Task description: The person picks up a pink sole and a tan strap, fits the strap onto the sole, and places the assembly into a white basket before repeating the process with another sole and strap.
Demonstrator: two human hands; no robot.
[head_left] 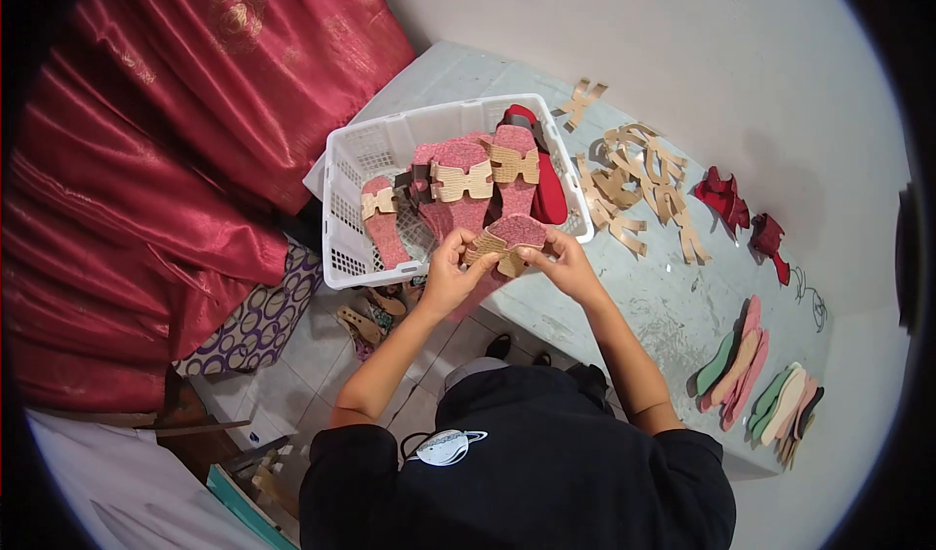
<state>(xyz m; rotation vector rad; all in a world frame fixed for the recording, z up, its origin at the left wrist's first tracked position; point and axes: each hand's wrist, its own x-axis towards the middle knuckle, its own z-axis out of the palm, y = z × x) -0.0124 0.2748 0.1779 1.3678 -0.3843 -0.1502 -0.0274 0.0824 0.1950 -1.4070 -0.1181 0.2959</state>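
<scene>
Between my two hands is a sandal (517,230) with a pink speckled sole and a tan woven strap. My left hand (452,273) pinches the strap's left side, and my right hand (565,265) grips the right side near the toe end. The lower part of the sole hangs below my fingers, partly hidden. Just beyond, a white plastic basket (343,209) holds several similar pink sandals (464,181), one smaller pink sandal (386,228) lying apart at its left, and a red piece of footwear (551,194) at its right.
The basket sits on a grey-white tabletop (624,326). Loose tan straps (639,175) lie right of it, then red straps (721,197) by the wall. Coloured soles (738,360) line the table's right end. A red curtain (195,140) hangs at left; more footwear (363,324) stands on the floor.
</scene>
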